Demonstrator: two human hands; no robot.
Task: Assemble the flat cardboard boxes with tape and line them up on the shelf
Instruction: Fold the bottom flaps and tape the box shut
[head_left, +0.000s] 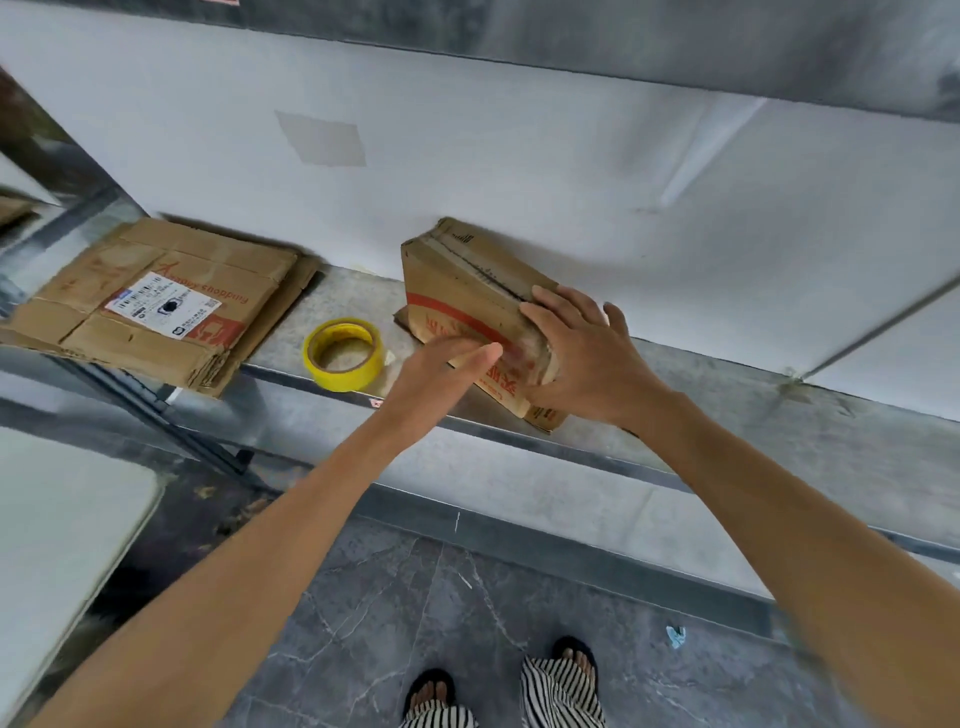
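Note:
A brown cardboard box (462, 291) with a red stripe and red print stands partly opened on the metal shelf (727, 395), tilted against the white wall. My right hand (582, 353) holds its right end, fingers spread over the top and thumb on the front face. Straight fingers of my left hand (447, 364) press on the box's front face. A roll of yellow tape (344, 353) lies flat on the shelf just left of the box. Further left, a stack of flat cardboard boxes (156, 301) with a white label lies on the shelf.
An upper shelf (623, 31) overhangs the work area. A white surface (57, 530) sits at lower left. Below the shelf lies grey marble floor (467, 597), where my sandalled feet (498, 686) show. A small blue scrap (675, 635) lies on the floor at right.

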